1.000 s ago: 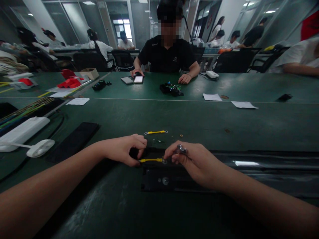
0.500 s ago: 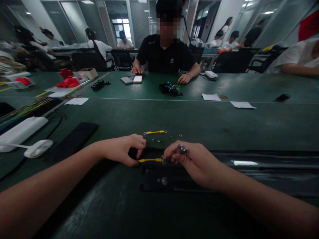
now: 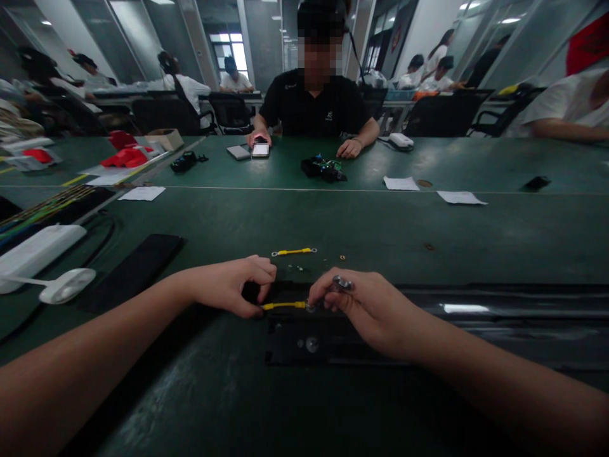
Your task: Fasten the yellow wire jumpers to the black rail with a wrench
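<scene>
My left hand [image 3: 245, 285] pinches the left end of a short yellow cable [image 3: 284, 306] between thumb and finger. The cable's right end reaches a fastening point on a long black metal profile [image 3: 457, 324], beside the fingertips of my right hand [image 3: 354, 301]. Those fingers are closed around a shiny metal tool [image 3: 341, 284]; only its rounded upper end shows, so its kind is unclear. On the profile's near strip are two round, light spots. A second yellow cable [image 3: 294, 251], with a ring terminal at each end, lies on the table beyond my hands.
Small bits and a brass-coloured ring [image 3: 342, 258] lie behind the profile. To the left are a dark flat slab [image 3: 136, 266], a white power strip [image 3: 42, 254] and a white plug [image 3: 67, 285]. Opposite sits a person [image 3: 316, 101] with a phone [image 3: 260, 148] near a circuit assembly [image 3: 323, 168].
The whole view has shifted slightly to the left. Both hands keep the same hold and position on the cable and the tool. The person opposite has tilted the phone up a little.
</scene>
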`<state>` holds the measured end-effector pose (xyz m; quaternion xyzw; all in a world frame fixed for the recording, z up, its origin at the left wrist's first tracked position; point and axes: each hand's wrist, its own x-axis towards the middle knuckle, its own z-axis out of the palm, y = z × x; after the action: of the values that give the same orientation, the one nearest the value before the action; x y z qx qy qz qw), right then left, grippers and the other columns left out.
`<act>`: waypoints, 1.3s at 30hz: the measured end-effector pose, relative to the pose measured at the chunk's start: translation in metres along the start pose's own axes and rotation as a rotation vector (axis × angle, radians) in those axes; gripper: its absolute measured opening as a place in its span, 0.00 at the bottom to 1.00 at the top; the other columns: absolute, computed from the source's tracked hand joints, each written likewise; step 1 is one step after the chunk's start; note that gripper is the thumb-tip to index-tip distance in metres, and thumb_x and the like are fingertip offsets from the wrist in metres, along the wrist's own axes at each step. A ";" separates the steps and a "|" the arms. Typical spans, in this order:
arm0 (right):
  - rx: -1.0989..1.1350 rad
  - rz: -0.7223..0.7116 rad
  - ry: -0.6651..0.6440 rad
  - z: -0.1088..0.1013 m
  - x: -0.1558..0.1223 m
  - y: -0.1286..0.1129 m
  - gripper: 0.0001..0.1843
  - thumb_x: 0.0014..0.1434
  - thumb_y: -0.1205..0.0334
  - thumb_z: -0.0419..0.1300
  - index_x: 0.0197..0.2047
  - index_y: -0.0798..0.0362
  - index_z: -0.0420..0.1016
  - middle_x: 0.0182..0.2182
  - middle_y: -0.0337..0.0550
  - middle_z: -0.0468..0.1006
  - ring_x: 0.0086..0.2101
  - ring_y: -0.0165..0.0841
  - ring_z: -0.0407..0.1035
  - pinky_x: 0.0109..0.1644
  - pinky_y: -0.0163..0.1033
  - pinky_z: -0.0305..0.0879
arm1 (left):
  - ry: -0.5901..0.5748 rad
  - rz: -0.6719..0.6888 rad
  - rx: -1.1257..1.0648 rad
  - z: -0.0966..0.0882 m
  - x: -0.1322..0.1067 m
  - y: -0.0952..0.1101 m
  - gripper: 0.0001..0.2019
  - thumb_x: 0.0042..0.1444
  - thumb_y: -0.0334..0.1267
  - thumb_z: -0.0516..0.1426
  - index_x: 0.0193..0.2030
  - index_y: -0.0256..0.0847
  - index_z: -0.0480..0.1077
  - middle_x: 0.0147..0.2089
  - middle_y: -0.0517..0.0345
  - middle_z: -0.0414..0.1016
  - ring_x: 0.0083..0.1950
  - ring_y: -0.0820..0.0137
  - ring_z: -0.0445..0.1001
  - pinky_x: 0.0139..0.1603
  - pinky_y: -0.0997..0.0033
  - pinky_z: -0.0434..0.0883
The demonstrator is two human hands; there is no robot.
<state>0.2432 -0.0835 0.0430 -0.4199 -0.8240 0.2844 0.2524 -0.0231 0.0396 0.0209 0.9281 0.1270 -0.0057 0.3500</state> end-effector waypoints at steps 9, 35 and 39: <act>0.000 0.009 -0.010 0.000 0.001 0.000 0.12 0.70 0.71 0.50 0.45 0.51 0.74 0.35 0.40 0.78 0.34 0.32 0.73 0.40 0.38 0.66 | 0.017 0.014 0.005 0.001 0.000 0.000 0.08 0.53 0.31 0.66 0.31 0.40 0.70 0.39 0.63 0.75 0.47 0.65 0.71 0.59 0.62 0.61; -0.038 0.002 -0.053 0.000 0.002 0.000 0.12 0.71 0.71 0.50 0.47 0.54 0.75 0.37 0.43 0.78 0.37 0.33 0.73 0.42 0.38 0.65 | 0.001 0.012 0.007 0.001 -0.001 -0.002 0.08 0.54 0.31 0.66 0.31 0.40 0.70 0.39 0.63 0.74 0.48 0.66 0.71 0.58 0.63 0.60; -0.036 0.008 -0.052 0.001 0.002 0.000 0.12 0.71 0.70 0.49 0.47 0.55 0.75 0.36 0.42 0.77 0.35 0.32 0.72 0.41 0.37 0.65 | 0.011 0.014 0.004 0.001 0.000 -0.001 0.09 0.53 0.31 0.66 0.31 0.40 0.70 0.39 0.63 0.74 0.48 0.66 0.71 0.57 0.64 0.61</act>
<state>0.2415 -0.0822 0.0431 -0.4201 -0.8337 0.2812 0.2222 -0.0235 0.0397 0.0196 0.9296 0.1225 0.0013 0.3476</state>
